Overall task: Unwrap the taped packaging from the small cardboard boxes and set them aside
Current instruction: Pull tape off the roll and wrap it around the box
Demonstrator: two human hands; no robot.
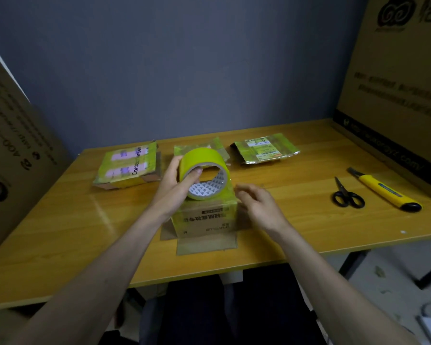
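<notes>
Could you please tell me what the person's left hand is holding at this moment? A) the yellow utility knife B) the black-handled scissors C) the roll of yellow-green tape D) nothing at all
C: the left hand grips the roll of yellow-green tape above the small cardboard box, while the scissors and the utility knife lie untouched on the table to the right.

A small cardboard box (207, 221) with printed sides and clear tape stands near the table's front edge (234, 266), flaps splayed. Beyond it lie three flattened, yellow-green-taped boxes: left (127, 168), middle (199, 148), right (264, 148).
</notes>
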